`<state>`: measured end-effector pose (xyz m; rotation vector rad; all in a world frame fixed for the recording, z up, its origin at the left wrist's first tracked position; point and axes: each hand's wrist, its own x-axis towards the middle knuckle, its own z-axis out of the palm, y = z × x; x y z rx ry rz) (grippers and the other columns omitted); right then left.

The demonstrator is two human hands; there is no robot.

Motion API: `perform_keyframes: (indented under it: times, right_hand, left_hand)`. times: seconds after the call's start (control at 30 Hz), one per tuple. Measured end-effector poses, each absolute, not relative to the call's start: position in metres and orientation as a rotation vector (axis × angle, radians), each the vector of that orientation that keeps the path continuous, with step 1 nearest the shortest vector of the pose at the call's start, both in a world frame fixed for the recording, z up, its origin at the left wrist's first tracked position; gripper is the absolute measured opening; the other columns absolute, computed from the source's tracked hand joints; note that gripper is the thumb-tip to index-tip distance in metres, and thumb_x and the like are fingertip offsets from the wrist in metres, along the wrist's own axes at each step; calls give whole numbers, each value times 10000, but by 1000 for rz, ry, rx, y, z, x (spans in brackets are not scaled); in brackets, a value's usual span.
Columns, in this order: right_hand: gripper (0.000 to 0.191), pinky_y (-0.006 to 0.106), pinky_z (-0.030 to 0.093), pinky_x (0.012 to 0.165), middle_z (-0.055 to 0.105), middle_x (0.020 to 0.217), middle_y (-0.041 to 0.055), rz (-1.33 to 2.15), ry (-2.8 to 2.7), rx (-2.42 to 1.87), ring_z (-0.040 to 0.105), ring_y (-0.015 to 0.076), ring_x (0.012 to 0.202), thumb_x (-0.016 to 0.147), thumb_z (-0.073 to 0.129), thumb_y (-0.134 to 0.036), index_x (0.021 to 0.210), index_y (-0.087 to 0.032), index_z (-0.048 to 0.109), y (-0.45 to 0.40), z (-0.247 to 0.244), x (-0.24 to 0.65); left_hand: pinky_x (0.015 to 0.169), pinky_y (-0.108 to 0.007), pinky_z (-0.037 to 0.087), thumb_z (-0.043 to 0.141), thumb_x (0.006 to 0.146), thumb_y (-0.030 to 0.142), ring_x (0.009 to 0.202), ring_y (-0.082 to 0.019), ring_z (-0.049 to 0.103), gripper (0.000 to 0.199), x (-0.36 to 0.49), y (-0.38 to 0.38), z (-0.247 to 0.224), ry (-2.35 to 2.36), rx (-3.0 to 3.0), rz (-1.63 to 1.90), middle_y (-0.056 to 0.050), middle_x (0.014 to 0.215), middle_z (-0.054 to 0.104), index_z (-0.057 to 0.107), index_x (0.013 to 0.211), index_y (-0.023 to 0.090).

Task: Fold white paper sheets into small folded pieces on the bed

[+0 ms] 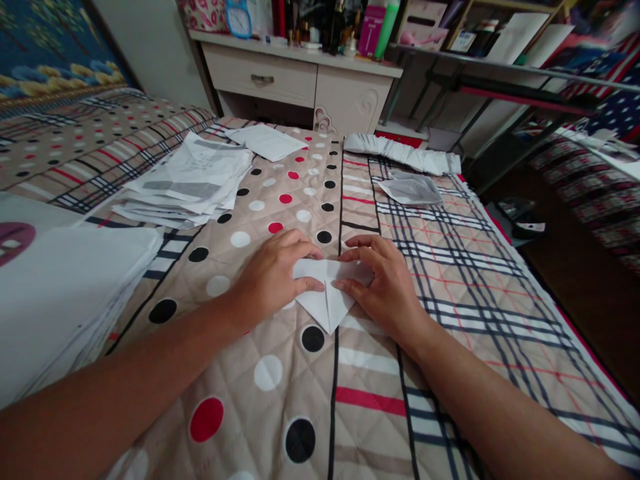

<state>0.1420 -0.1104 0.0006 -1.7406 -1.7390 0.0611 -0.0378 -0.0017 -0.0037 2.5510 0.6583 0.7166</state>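
A small folded sheet of white paper [327,303] lies on the bedspread, its point toward me and a seam running down its middle. My left hand [280,270] grips its left side, thumb on top near the seam and fingers behind the upper edge. On the other side my right hand [383,277] holds it in the same way, with the thumb close to the left one. The paper's outer corners are partly hidden under my hands.
A stack of printed sheets [185,180] lies at the left, beyond a larger pile of white paper [75,280]. Folded paper [270,142], a long pleated paper strip [400,152] and a greyish folded piece [411,189] lie farther back. A dresser [260,70] stands behind the bed.
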Motion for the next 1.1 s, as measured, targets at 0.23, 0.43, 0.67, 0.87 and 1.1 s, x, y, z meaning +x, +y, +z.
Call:
perform_keyframes:
  times: [0.23, 0.43, 0.67, 0.87, 1.1]
  right_hand:
    - [194, 336, 462, 795, 718, 897, 14, 285, -1690, -1784, 652, 201, 849, 746, 739, -220, 927, -214, 672, -109, 3, 142]
    - [153, 272, 468, 696, 737, 842, -8, 602, -1629, -1715, 665, 165, 761, 729, 760, -234, 879, -218, 737, -96, 0, 150]
    - [27, 236, 433, 621, 684, 721, -9, 566, -1700, -1546, 617, 125, 663, 755, 733, -176, 736, -183, 717, -95, -2, 155]
    - [152, 301, 415, 770, 698, 786, 15, 193, -1961, -1405, 645, 153, 771, 802, 646, -83, 738, -203, 715, -105, -1, 155]
    - [154, 319, 385, 806, 714, 838, 10, 89, -2013, -1431, 653, 158, 817, 803, 635, -66, 763, -202, 695, -108, -3, 154]
  left_hand:
    - [796, -356, 457, 839, 652, 339, 847, -199, 625, 359, -38, 1, -4, 703, 2561, 658, 3, 906, 694, 662, 943, 225]
    - [740, -320, 499, 823, 650, 356, 791, -191, 665, 282, -32, 14, -10, 681, 2294, 493, -10, 894, 737, 739, 880, 216]
    - [649, -258, 456, 746, 741, 197, 685, -128, 627, 29, -36, 18, -7, 472, 2291, 594, 1, 749, 696, 724, 749, 179]
    - [747, -329, 378, 639, 841, 143, 747, -156, 593, 123, -47, 8, -4, 213, 2815, 862, -3, 749, 675, 699, 746, 194]
    - [719, -321, 355, 593, 859, 117, 731, -153, 573, 164, -48, 2, 1, 154, 2934, 899, 0, 750, 668, 680, 744, 195]
